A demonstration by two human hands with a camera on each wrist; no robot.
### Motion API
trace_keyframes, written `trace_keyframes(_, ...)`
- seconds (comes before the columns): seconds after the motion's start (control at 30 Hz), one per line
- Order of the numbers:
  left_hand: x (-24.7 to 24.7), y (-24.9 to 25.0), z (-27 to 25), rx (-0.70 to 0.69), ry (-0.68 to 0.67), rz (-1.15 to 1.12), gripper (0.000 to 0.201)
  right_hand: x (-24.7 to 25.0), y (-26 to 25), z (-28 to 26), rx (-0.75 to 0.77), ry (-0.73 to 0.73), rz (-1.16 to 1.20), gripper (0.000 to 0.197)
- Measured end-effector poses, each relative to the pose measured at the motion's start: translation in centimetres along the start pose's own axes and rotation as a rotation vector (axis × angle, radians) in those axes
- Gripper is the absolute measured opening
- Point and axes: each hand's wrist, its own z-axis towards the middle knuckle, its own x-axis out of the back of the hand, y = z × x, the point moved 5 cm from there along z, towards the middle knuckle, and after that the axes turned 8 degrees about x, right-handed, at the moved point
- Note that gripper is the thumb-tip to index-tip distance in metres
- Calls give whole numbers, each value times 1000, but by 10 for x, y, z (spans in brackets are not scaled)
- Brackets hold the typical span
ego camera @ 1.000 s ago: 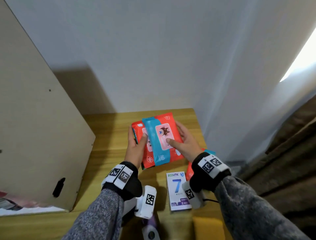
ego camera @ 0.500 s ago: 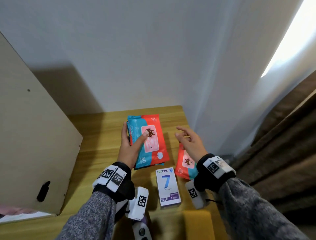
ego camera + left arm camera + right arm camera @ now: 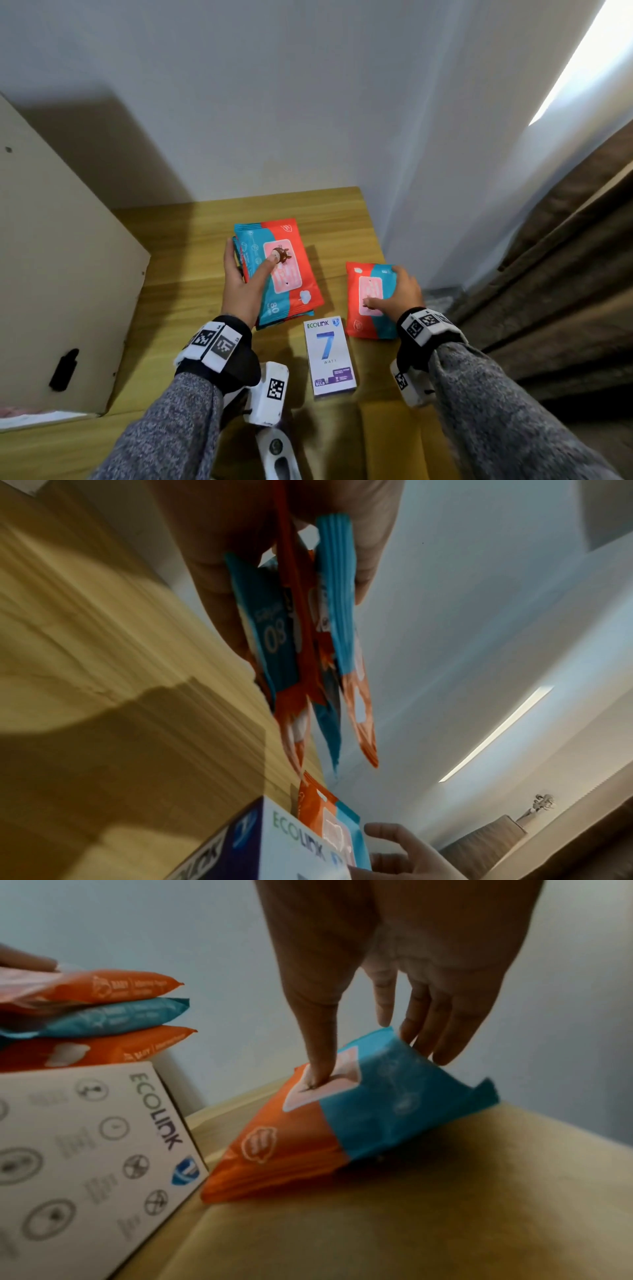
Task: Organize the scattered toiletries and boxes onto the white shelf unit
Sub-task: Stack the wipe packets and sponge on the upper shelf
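My left hand (image 3: 248, 267) grips a stack of three red-and-blue wipes packs (image 3: 291, 274) just above the wooden surface (image 3: 185, 274), thumb on top and fingers underneath. In the left wrist view the stack (image 3: 277, 639) hangs between that hand's thumb and fingers (image 3: 219, 593). To the right lies a single wipes pack (image 3: 359, 325); my right hand (image 3: 383, 287) pinches it. In the right wrist view the thumb presses this pack's (image 3: 342, 1123) label while the fingers (image 3: 431, 1042) lift its far edge, so it tilts.
A white ECOLINK bulb box (image 3: 330, 356) lies between my wrists. A big cardboard panel (image 3: 51, 274) leans at the left. A yellow object (image 3: 394, 442) sits at the near edge. A white curtain (image 3: 445, 171) and brown upholstery (image 3: 565, 274) bound the right side.
My right hand let go of the stack and moved right and down onto the single pack. The left hand kept the stack, now squared up.
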Motion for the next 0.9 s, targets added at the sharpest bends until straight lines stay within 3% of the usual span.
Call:
trace_keyframes(0.13,6,0,-4,-3,22,5,80,1,-10,-7,41,30,41,78)
trace_keyframes(0.43,25,4,-27,-23,21,47,81,-5,-14,-28,-22,-3,113,70)
trace_keyframes(0.67,43,21,-55,-46,35,66,81,29,-47,-46,109,50,156,65)
trace_keyframes(0.77,45,31,-73,-75,28,54,81,66,-78,-63,208,143,350,63)
trace_keyframes(0.9,42,42,-102,-119,-31,32,80,86,-133,-108,355,22,688,59)
